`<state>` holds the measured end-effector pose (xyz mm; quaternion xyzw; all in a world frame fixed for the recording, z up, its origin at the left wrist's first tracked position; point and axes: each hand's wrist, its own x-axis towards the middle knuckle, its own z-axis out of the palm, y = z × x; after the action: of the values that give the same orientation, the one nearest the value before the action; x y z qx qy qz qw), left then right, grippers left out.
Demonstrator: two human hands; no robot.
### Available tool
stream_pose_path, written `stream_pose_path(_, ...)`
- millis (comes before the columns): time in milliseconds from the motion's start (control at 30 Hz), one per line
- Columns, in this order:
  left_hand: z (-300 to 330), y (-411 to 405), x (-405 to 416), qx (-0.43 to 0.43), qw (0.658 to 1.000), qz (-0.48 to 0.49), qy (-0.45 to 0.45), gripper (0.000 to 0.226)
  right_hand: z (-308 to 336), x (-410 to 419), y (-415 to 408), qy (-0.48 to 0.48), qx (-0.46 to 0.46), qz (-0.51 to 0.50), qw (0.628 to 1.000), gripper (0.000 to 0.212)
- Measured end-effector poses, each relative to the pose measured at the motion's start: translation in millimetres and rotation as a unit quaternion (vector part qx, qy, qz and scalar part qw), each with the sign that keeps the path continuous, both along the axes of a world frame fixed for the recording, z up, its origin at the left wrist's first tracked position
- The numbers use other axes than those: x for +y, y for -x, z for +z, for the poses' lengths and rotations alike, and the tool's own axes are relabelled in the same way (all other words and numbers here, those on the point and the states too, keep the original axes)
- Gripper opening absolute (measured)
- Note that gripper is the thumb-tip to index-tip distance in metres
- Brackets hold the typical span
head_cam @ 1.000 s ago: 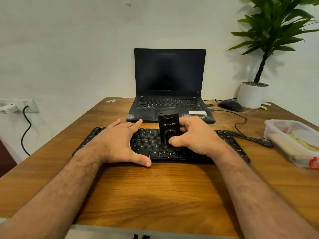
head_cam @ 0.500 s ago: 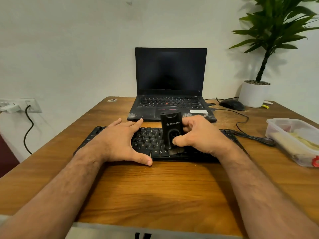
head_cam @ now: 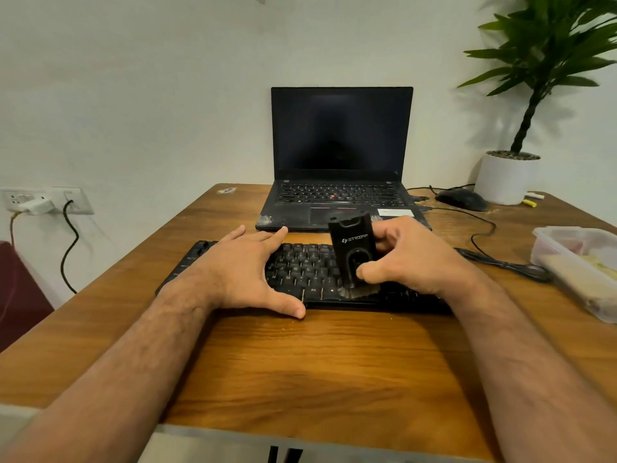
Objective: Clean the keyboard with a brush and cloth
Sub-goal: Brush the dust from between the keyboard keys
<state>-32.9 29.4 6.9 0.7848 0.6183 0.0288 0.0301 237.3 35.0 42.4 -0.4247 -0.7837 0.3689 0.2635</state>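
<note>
Gripping the black plastic block-handled brush (head_cam: 353, 253) in the right hand (head_cam: 410, 259), thumb pressing its near face and fingers curling round the far side, bristles touching the bottom key row near the middle of the flat black wired keyboard (head_cam: 300, 272). Standing nearly upright, top tilting slightly away and leftwards. Lying with its long axis running left to right across the brown wooden table (head_cam: 300, 362), so sweeping along a row means travelling sideways. Bracing the keyboard's left half with the left hand (head_cam: 247, 272), fingers straight and spread flat over the keys, thumb resting at the near edge, clutching nothing.

Judging the unswept keys towards the right to be lying under the right hand itself; those to the left being partly covered by the bracing palm, probably needing shifting.

Sitting just behind: an open black laptop (head_cam: 340, 162). Lying well apart to the right: a clear plastic lidded box (head_cam: 574, 262), the keyboard's black cable (head_cam: 500, 264) and a black mouse (head_cam: 462, 199). Seeing no cloth for certain.
</note>
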Motion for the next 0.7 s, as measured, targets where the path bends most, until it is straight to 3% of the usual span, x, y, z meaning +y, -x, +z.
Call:
stream_pose_path(200,-3,8,1,-0.007,0.999,-0.030,-0.012,0.152,-9,-2,26,-0.020,0.023,0.008,0.999,0.036)
stream_pose_path(367,-1,7,0,-0.047,0.998,-0.044,-0.015,0.127,-20,-7,63,-0.078,0.049,0.020,0.995,0.035)
stream_pose_path(467,0,7,0,-0.061,0.997,-0.056,-0.013,0.124,-23,-10,73,-0.090,0.054,0.039,0.994,0.036)
stream_pose_path(600,-2,8,0,-0.054,0.997,-0.049,-0.019,0.130,-16,-5,59,-0.076,0.023,0.028,0.996,0.034)
stream_pose_path(700,-3,9,1,-0.026,0.999,-0.026,-0.017,0.151,-6,0,30,-0.044,0.009,0.016,0.999,0.032)
